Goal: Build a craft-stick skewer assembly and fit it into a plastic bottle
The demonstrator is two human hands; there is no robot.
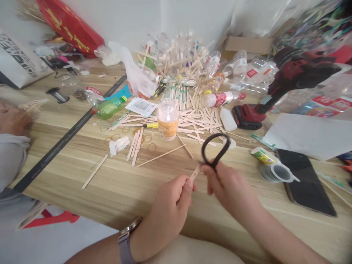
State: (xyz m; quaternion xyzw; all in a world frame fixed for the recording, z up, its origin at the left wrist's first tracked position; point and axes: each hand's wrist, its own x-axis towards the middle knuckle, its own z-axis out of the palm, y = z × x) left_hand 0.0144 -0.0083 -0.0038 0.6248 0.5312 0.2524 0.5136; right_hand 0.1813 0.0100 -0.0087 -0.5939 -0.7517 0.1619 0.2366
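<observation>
Near the table's front edge, my left hand (pixel 172 205) is closed around a flat wooden craft stick (pixel 195 173), whose upper end sticks out past the thumb. My right hand (pixel 227 183) grips black-handled scissors (pixel 216 150) by their lower part, the loops pointing up and away. The blades are mostly hidden by my fingers, right at the stick's tip; whether they touch it I cannot tell. Beyond my hands stands a clear plastic jar (pixel 167 123) with an orange label. Left of it lie several craft sticks (pixel 135 146) and a thin wooden skewer (pixel 162 155).
A large heap of craft sticks (pixel 198 121) and plastic bottles (pixel 224 98) fills the back. At right are a red-black cordless drill (pixel 254 113), a phone (pixel 305 183) and a tape roll (pixel 277 172). Another person's hand (pixel 12 117) rests at far left, near a green bottle (pixel 110 107).
</observation>
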